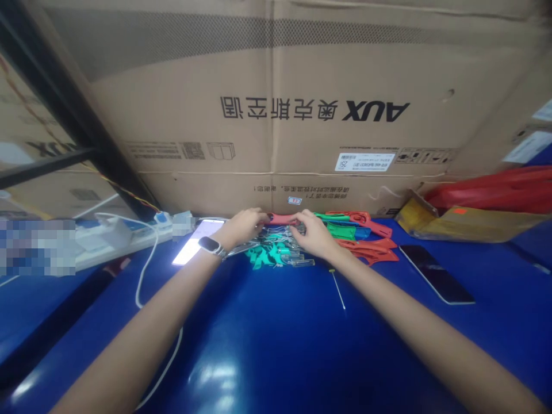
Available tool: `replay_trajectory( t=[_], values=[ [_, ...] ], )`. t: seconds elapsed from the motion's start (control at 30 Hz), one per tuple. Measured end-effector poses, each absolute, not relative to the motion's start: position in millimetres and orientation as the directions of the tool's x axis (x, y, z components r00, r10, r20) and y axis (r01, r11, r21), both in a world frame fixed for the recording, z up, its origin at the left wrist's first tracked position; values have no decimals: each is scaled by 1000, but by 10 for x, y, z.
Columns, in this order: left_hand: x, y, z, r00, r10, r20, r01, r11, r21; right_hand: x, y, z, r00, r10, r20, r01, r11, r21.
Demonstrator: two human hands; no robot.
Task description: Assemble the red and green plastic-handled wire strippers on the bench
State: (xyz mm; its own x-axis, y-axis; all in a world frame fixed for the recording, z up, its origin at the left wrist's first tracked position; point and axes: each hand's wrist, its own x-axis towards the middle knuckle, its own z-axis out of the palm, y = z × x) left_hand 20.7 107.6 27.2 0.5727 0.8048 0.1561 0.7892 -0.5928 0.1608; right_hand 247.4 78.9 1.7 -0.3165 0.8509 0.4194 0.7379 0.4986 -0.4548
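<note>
At the back of the blue table, a long red plastic piece (282, 219) spans between my two hands. My left hand (245, 225), with a watch at its wrist, has its fingers closed at the left end of the piece. The fingers of my right hand (317, 234) bend around its right end. Just below them lies a pile of teal plastic parts (264, 254) mixed with thin metal pieces (280, 234). Beside my right hand are green plastic pieces (342, 231) and several orange-red plastic pieces (371, 250). The fingertips are small and partly hidden.
A large cardboard box (276, 69) stands behind everything. A lit phone (190, 247) lies at left, near a power strip (103, 247) and white cable (149, 264). A thin yellow-handled screwdriver (338, 290), a dark phone (435, 274) and an open carton (466, 224) are at right.
</note>
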Motion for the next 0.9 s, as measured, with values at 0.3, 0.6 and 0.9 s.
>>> replay_trajectory(
  t=[0.3,0.6,0.9],
  values=[
    [154,485,91,596,762,254,744,-643,183,2343,250,-121,-334,821,462,712,541,-447],
    [173,501,108,499,830,249,853,-521,28,2303,132,-211,-286,841,459,708,508,-490],
    [100,351,218,595,646,478,703,-706,79,2388,198,-255,-177,848,500,686,471,-555]
  ],
)
